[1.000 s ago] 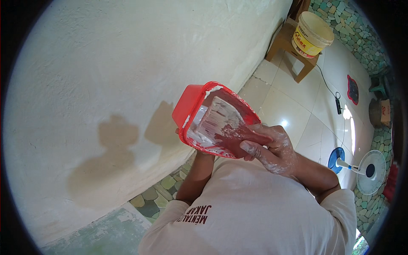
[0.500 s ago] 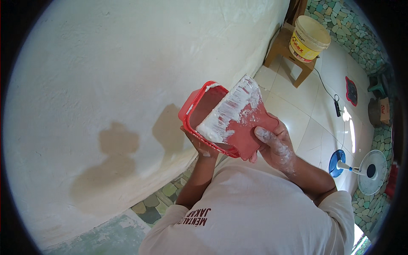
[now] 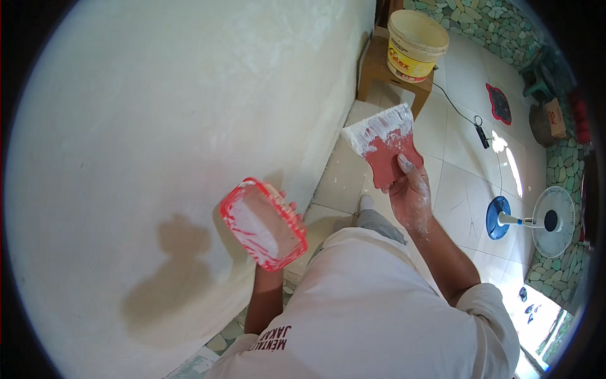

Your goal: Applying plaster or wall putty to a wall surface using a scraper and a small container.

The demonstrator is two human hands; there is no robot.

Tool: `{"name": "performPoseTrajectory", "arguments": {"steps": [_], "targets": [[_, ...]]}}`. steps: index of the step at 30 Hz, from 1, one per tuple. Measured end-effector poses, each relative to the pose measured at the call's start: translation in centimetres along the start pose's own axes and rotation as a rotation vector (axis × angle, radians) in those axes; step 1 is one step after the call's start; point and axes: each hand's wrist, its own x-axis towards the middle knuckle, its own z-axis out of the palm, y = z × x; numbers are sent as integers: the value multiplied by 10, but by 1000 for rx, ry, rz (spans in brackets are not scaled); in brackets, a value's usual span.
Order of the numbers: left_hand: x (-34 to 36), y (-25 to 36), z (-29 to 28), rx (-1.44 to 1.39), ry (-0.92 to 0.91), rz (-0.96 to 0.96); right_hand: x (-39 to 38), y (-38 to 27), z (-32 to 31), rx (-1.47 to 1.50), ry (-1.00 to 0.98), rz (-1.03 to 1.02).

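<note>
My left hand [image 3: 294, 211] holds a small red rectangular tub [image 3: 268, 215] close to the wall. The tub is tilted so that its inside shows, smeared with white paste. Most of that hand is behind the tub; only fingertips curl past its right side. My right hand [image 3: 413, 192] grips a wide red putty spreader [image 3: 386, 142] with the thumb on its face. White paste coats the spreader's straight far edge. The spreader is held up over the floor, well apart from the tub. White smudges mark my right thumb and wrist.
A white plastered wall [image 3: 158, 114] fills the left side. At the back, a cream bucket [image 3: 416, 47] sits on a brown stool [image 3: 379, 72]. On the tiled floor are a black power strip [image 3: 482, 136] with its cord, a dark red-edged mat [image 3: 499, 104] and a standing fan [image 3: 550, 221].
The spreader has moved away from the tub, up and to the right. The tub has gone down and left and turned, showing more of its inside. My view has shifted too.
</note>
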Motion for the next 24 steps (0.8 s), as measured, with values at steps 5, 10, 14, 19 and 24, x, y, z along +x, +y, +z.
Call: {"name": "performPoseTrajectory", "arguments": {"steps": [5, 10, 14, 19, 24], "targets": [[12, 3, 32, 154, 18, -9, 51, 22, -56, -2, 150, -17], [10, 6, 45, 275, 77, -59, 83, 56, -108, 14, 149, 138], [15, -12, 60, 194, 131, -125, 102, 73, -132, 74, 139, 208], [18, -34, 78, 118, 84, -152, 116, 128, -164, 46, 119, 349], [32, -50, 89, 171, 137, -185, 112, 187, -174, 74, 128, 426]]}}
